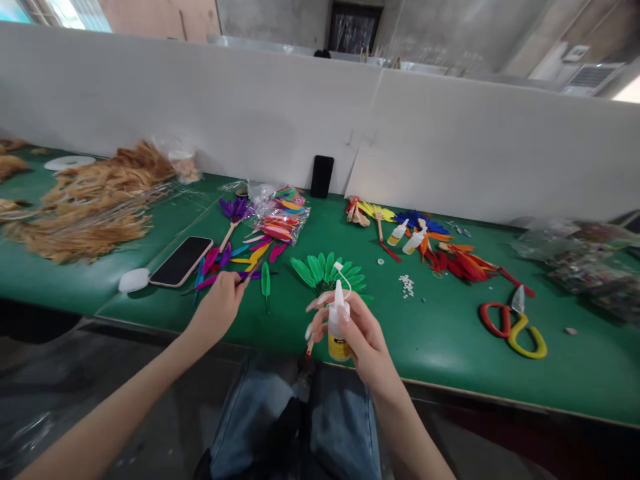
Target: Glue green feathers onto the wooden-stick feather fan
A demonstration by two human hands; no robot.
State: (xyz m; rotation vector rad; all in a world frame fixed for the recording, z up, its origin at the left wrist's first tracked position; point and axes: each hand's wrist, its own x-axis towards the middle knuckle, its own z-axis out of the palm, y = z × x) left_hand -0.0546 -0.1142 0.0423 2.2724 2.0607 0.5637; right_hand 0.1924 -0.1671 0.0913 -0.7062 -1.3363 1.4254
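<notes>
In my right hand [367, 327] is a small white-nozzled glue bottle [339, 333] with a yellow label, its cap hanging open beside the tip. The same hand's fingers also hold the handle of a green feather fan [327, 270], which spreads just beyond the bottle. My left hand [223, 300] is closed at the pile of loose colored feathers [257, 255], its fingertips pinched on a dark, thin thing too small to name. A single green feather [265, 283] lies between my hands.
A phone [183, 261] and white case [134, 280] lie left, near brown fibre bundles [100, 200]. Another phone [322, 177] leans on the white partition [280, 120]. Glue bottles [399, 232], red feathers [463, 265] and scissors [517, 323] lie right on the green table [440, 353].
</notes>
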